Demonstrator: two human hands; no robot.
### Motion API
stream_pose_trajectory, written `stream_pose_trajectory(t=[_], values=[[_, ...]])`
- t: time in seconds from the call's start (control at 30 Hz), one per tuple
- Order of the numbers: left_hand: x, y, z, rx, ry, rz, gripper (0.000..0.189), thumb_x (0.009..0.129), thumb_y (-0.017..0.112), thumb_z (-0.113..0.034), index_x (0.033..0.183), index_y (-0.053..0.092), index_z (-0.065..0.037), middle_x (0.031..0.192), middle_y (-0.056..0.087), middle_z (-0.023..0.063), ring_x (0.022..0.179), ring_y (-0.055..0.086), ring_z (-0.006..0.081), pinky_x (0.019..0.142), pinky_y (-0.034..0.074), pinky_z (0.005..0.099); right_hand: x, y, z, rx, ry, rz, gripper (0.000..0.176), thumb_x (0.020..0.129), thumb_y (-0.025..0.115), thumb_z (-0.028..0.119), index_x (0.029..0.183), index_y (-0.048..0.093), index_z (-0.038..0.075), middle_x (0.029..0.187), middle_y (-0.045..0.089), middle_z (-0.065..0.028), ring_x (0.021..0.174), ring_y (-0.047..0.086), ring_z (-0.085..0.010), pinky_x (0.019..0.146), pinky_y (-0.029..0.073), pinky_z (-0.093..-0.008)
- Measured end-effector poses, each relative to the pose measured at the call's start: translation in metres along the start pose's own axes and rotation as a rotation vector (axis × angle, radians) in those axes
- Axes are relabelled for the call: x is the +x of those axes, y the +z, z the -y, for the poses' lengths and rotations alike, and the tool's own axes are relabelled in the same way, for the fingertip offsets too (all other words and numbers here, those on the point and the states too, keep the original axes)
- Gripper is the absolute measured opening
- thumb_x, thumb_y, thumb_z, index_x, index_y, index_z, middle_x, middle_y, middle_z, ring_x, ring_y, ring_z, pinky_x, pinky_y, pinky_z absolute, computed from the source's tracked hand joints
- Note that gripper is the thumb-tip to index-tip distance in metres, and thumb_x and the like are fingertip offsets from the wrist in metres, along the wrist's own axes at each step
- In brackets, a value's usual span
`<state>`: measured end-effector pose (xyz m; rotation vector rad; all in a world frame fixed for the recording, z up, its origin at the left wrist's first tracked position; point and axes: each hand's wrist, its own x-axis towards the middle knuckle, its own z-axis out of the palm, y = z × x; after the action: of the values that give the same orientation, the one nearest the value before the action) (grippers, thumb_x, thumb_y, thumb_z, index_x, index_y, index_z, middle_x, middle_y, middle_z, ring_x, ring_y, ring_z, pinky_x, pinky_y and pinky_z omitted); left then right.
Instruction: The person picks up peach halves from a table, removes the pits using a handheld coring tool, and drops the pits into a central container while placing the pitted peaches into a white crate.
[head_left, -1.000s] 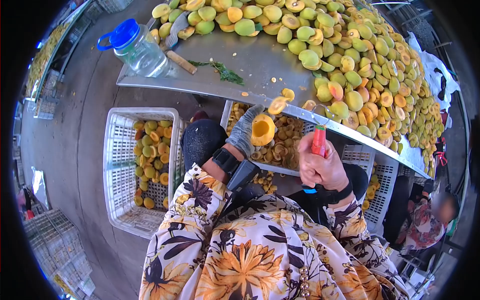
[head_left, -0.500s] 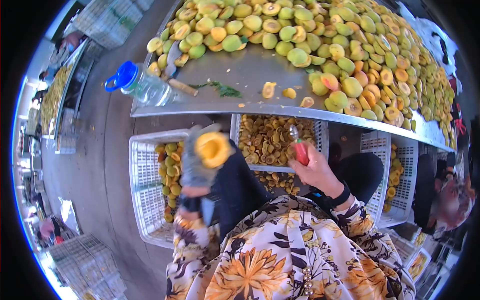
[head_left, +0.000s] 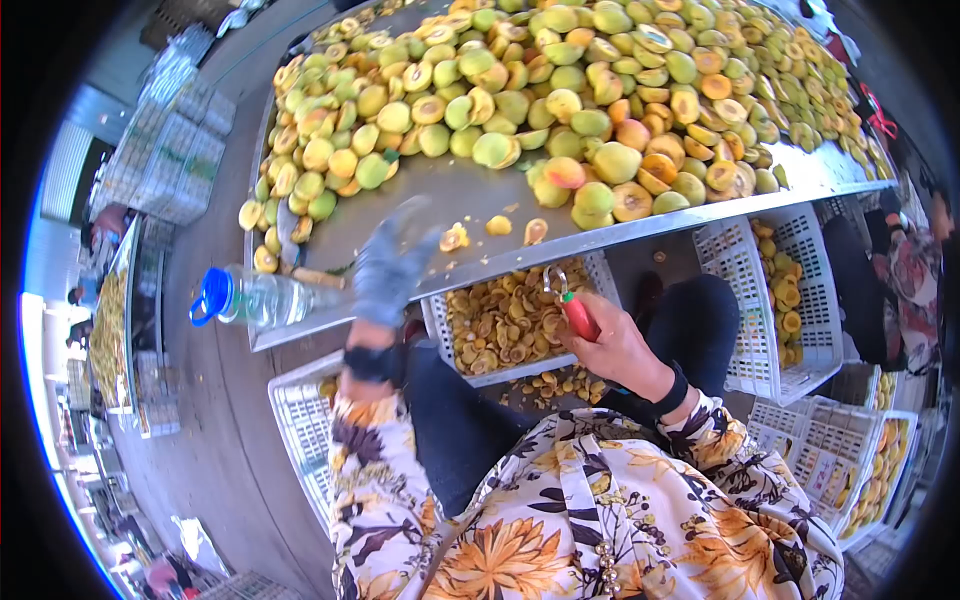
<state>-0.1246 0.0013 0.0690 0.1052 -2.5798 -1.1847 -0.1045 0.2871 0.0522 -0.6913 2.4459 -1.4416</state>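
Observation:
My left hand (head_left: 388, 268), in a grey glove, reaches over the table's near edge. Its fingers are stretched out and somewhat blurred, with no fruit seen in them. Beyond it lies a large pile of halved yellow-green peaches (head_left: 490, 150) on the metal table (head_left: 440, 190). My bare right hand (head_left: 615, 345) is closed around the red handle of a pitting spoon (head_left: 580, 318), whose looped metal end points up and away. Below the spoon a white crate (head_left: 437, 330) holds many brownish peach scraps (head_left: 500, 320). Small peach pieces (head_left: 498, 226) lie near the table edge.
A clear bottle with a blue cap (head_left: 215, 295) lies at the table's left corner beside a wooden-handled tool (head_left: 318, 277). White crates stand at left (head_left: 305, 420) and right (head_left: 745, 310) of my legs. Another person (head_left: 910, 290) sits at far right.
My left hand has moved up to the table; the hollowed yellow peach half it held is gone from it. The right hand still grips the pitting spoon. The view has shifted.

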Motion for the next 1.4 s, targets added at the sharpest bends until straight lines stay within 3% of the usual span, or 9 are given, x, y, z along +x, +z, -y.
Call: stream_pose_trajectory(t=[0.27, 0.37, 0.57, 0.73, 0.97, 1.1, 1.17, 1.23, 1.4], values=[[0.110, 0.172, -0.031, 0.703, 0.547, 0.308, 0.051, 0.071, 0.067, -0.019, 0.120, 0.051, -0.022, 0.113, 0.056, 0.0128, 0.095, 0.058, 0.0281, 0.085, 0.046, 0.0343, -0.017, -0.041, -0.009, 0.063, 0.045, -0.134, 0.037, 0.072, 0.066, 0.011, 0.105, 0.052, 0.002, 0.081, 0.057, -0.0162, 0.072, 0.056, -0.0311, 0.068, 0.045, -0.0338], [0.123, 0.186, -0.022, 0.560, 0.348, 0.441, 0.045, 0.074, 0.065, -0.018, 0.117, 0.053, -0.017, 0.105, 0.059, 0.0118, 0.088, 0.060, 0.0282, 0.080, 0.048, 0.0348, -0.022, -0.049, -0.009, 0.238, 0.225, -0.140, 0.037, 0.073, 0.065, 0.011, 0.106, 0.052, 0.001, 0.075, 0.057, -0.0153, 0.066, 0.056, -0.0287, 0.064, 0.045, -0.0310], [0.049, 0.120, -0.044, -1.165, -0.508, 0.266, 0.041, 0.085, 0.055, -0.036, 0.110, 0.053, -0.003, 0.092, 0.060, 0.0119, 0.059, 0.059, 0.0159, 0.046, 0.049, 0.0268, 0.006, -0.036, -0.012, 0.256, 0.240, -0.296, 0.037, 0.075, 0.066, 0.015, 0.106, 0.051, 0.000, 0.072, 0.054, -0.0069, 0.063, 0.049, -0.0142, 0.066, 0.044, -0.0279], [-0.018, 0.108, -0.063, -1.045, -0.503, 0.142, 0.041, 0.090, 0.045, -0.041, 0.109, 0.047, -0.004, 0.093, 0.059, 0.0071, 0.065, 0.058, 0.0135, 0.050, 0.047, 0.0247, 0.029, 0.002, -0.002, 0.922, 0.413, -0.187, 0.033, 0.086, 0.057, 0.017, 0.111, 0.042, 0.003, 0.064, 0.052, -0.0029, 0.039, 0.044, -0.0067, 0.035, 0.034, -0.0200], [-0.060, 0.109, -0.040, -1.069, -0.551, 0.065, 0.050, 0.088, 0.041, -0.052, 0.104, 0.054, -0.006, 0.084, 0.059, 0.0082, 0.071, 0.059, 0.0178, 0.062, 0.051, 0.0282, 0.029, 0.010, -0.004, 1.030, 0.331, -0.019, 0.027, 0.085, 0.058, 0.016, 0.106, 0.047, 0.002, 0.061, 0.052, -0.0020, 0.040, 0.045, -0.0059, 0.035, 0.035, -0.0199], [-0.064, 0.085, -0.044, -1.134, -0.878, 0.233, 0.061, 0.081, 0.046, -0.060, 0.107, 0.053, -0.005, 0.087, 0.060, 0.0095, 0.074, 0.060, 0.0218, 0.063, 0.053, 0.0306, 0.036, -0.010, -0.003, 0.725, 0.256, 0.347, 0.036, 0.082, 0.061, 0.018, 0.109, 0.046, 0.000, 0.063, 0.053, -0.0008, 0.043, 0.047, -0.0047, 0.036, 0.037, -0.0206], [-0.065, 0.076, -0.051, -1.157, -0.744, 0.371, 0.058, 0.082, 0.047, -0.056, 0.110, 0.050, -0.005, 0.098, 0.058, 0.0111, 0.084, 0.059, 0.0217, 0.065, 0.053, 0.0312, 0.042, -0.012, 0.002, 0.452, 0.238, 0.323, 0.039, 0.079, 0.064, 0.020, 0.107, 0.046, -0.001, 0.064, 0.056, -0.0064, 0.047, 0.055, -0.0153, 0.040, 0.042, -0.0269], [-0.074, 0.086, -0.035, -1.336, -0.780, 0.332, 0.056, 0.083, 0.050, -0.051, 0.116, 0.045, -0.006, 0.108, 0.053, 0.0127, 0.094, 0.057, 0.0222, 0.071, 0.053, 0.0321, 0.047, 0.004, -0.012, -0.008, -0.291, -0.028, 0.039, 0.077, 0.065, 0.020, 0.103, 0.045, 0.000, 0.066, 0.057, -0.0150, 0.055, 0.059, -0.0310, 0.046, 0.044, -0.0357], [-0.089, 0.105, -0.009, -1.292, -0.739, -0.057, 0.047, 0.087, 0.048, -0.042, 0.121, 0.041, -0.011, 0.114, 0.052, 0.0075, 0.099, 0.055, 0.0228, 0.086, 0.048, 0.0344, 0.024, 0.008, -0.009, -0.018, -0.116, -0.071, 0.041, 0.077, 0.067, 0.029, 0.097, 0.046, 0.001, 0.070, 0.055, -0.0177, 0.065, 0.056, -0.0375, 0.054, 0.044, -0.0387]])
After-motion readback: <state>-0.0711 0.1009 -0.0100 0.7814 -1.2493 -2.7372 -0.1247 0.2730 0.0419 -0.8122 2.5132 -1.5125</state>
